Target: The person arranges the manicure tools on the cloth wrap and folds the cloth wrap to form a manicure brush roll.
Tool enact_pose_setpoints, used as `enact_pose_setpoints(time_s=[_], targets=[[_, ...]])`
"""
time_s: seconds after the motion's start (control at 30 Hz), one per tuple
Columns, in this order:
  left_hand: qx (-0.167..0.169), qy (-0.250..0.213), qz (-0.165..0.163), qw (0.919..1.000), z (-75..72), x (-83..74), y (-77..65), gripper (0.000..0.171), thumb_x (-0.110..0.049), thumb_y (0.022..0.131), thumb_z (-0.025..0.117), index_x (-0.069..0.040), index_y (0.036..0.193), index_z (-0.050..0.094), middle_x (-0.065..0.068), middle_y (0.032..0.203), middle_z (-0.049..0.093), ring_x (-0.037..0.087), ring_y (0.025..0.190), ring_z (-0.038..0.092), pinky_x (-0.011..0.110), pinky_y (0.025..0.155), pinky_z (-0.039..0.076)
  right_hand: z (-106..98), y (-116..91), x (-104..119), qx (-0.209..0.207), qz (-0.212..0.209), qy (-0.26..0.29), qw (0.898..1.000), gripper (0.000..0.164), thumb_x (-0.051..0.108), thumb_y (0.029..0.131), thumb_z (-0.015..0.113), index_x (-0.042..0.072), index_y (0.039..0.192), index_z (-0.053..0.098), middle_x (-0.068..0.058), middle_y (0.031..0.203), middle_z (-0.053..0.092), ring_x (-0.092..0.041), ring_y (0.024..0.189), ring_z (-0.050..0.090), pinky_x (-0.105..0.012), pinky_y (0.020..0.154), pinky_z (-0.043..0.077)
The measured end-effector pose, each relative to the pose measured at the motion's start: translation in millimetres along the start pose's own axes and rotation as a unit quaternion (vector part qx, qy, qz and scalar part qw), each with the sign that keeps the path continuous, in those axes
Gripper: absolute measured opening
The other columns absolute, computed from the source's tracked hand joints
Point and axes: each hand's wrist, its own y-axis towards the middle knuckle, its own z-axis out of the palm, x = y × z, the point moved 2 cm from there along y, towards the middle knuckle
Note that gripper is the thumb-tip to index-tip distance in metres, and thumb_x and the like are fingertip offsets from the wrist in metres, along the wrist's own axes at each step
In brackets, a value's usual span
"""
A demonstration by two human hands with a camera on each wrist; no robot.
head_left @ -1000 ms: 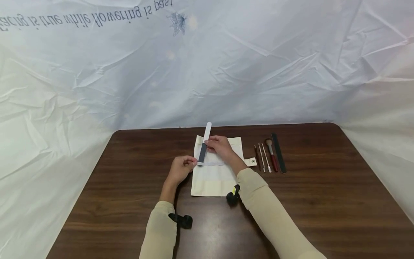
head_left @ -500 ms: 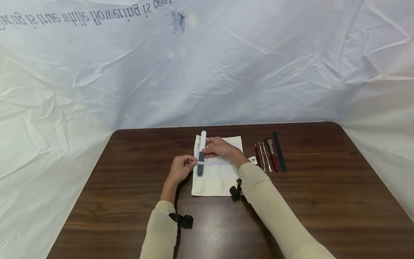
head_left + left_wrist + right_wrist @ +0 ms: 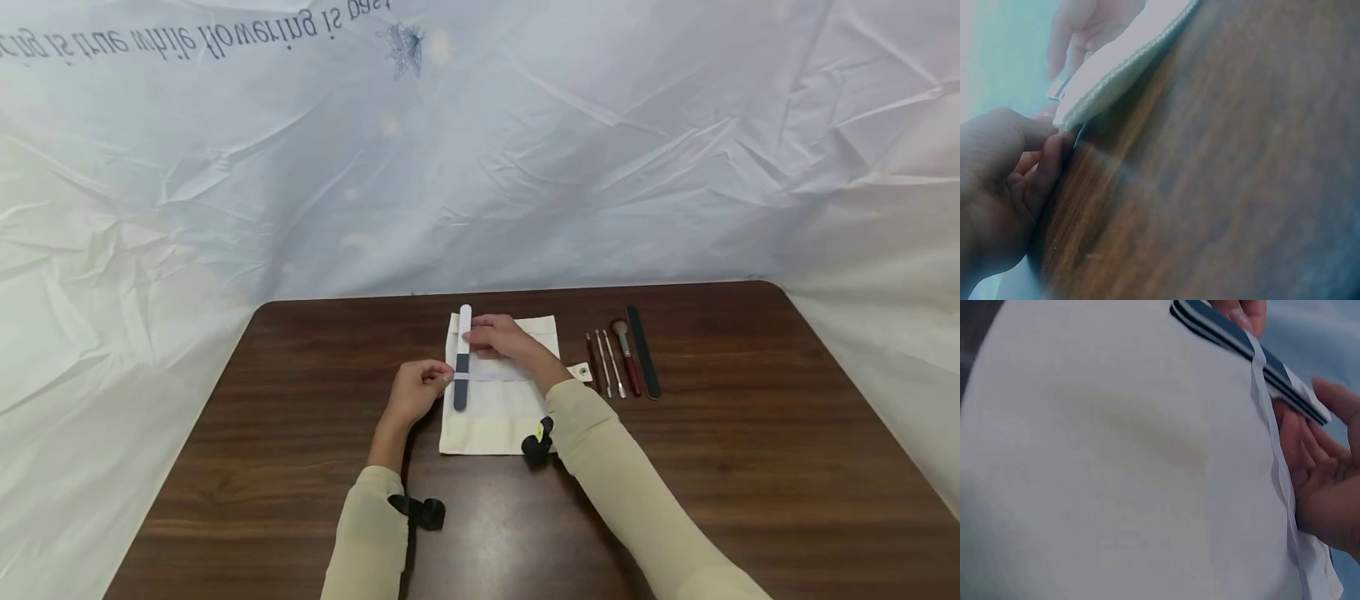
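A cream cloth pouch lies flat on the table, with a white elastic band running across it. Tucked under the band at the pouch's left side is a thick nail file, grey at its near end and white at its far end. My right hand holds the file by its white part between thumb and fingers, as the right wrist view also shows. At the pouch's left edge, beside the band, my left hand pinches the cloth; in the left wrist view its thumb and fingers meet at the stitched edge.
Right of the pouch's snap tab lie several slim tools, a brush with a red handle and a long dark nail file. The brown wooden table ends at a white sheet behind.
The nail file has slid toward me under the elastic band, so its grey end now sticks out below it, and it has straightened. My right hand moved with it; my left hand stayed.
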Motion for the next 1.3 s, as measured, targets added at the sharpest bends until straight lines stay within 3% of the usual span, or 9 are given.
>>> enact_pose_setpoints(time_s=[0.17,0.33,0.5,0.6,0.77,0.93,1.3], targets=[[0.0,-0.011,-0.005,0.9999,-0.3,-0.2,-1.1,0.008,0.001,0.093,0.069,0.006,0.095,0.075,0.008,0.078,0.07,0.008,0.064,0.056,0.021,0.061,0.049,7,4,1,-0.105,0.011,0.022,0.994,0.044,0.03,0.098,0.067,0.007,0.136,0.063,0.005,0.079,0.069,-0.001,0.068,0.063,-0.014,0.057,0.049],[0.003,-0.017,-0.003,0.9998,0.9,0.2,-0.7,0.008,0.001,0.093,0.069,0.007,0.094,0.075,0.007,0.077,0.069,0.007,0.063,0.055,0.02,0.061,0.048,6,5,0,-0.131,0.005,0.055,0.99,0.039,0.025,0.098,0.068,0.004,0.13,0.067,0.007,0.07,0.066,-0.001,0.062,0.061,-0.014,0.054,0.049],[0.006,-0.03,-0.005,0.9995,1.1,0.4,-0.1,0.008,0.003,0.093,0.068,0.008,0.095,0.074,0.009,0.079,0.07,0.006,0.064,0.055,0.019,0.061,0.048,1,3,0,-0.104,0.013,0.104,0.989,0.038,0.017,0.097,0.069,0.0,0.13,0.064,0.004,0.081,0.067,-0.004,0.067,0.064,-0.015,0.061,0.053],[0.007,-0.03,-0.009,0.9995,0.8,0.1,-0.1,0.009,0.002,0.093,0.068,0.008,0.096,0.074,0.009,0.08,0.07,0.005,0.065,0.055,0.019,0.062,0.049,-1,0,1,-0.069,0.017,0.104,0.992,0.037,0.012,0.098,0.067,-0.004,0.131,0.062,0.002,0.085,0.067,-0.006,0.071,0.066,-0.016,0.065,0.055],[0.006,-0.031,-0.009,0.9995,0.4,-1.5,-0.6,0.009,0.002,0.093,0.068,0.008,0.096,0.074,0.009,0.08,0.07,0.006,0.066,0.056,0.019,0.062,0.049,-6,-3,1,0.017,0.027,0.027,0.999,0.034,0.009,0.1,0.064,-0.008,0.129,0.062,0.001,0.084,0.069,-0.005,0.071,0.069,-0.016,0.066,0.056],[0.006,-0.031,-0.007,0.9995,1.3,-2.0,-0.7,0.009,0.003,0.093,0.068,0.008,0.096,0.074,0.01,0.079,0.071,0.006,0.066,0.057,0.019,0.062,0.049,-10,-3,2,0.089,0.03,-0.071,0.993,0.029,0.011,0.1,0.064,-0.008,0.123,0.066,0.002,0.077,0.072,-0.002,0.068,0.07,-0.014,0.063,0.055],[0.002,-0.029,-0.01,0.9995,1.6,0.7,-0.5,0.009,0.002,0.093,0.068,0.008,0.096,0.074,0.01,0.078,0.07,0.005,0.066,0.056,0.019,0.062,0.049,-9,-2,5,0.121,0.032,-0.1,0.987,0.025,0.012,0.101,0.063,-0.007,0.116,0.068,0.003,0.076,0.072,-0.003,0.069,0.07,-0.015,0.063,0.055]])
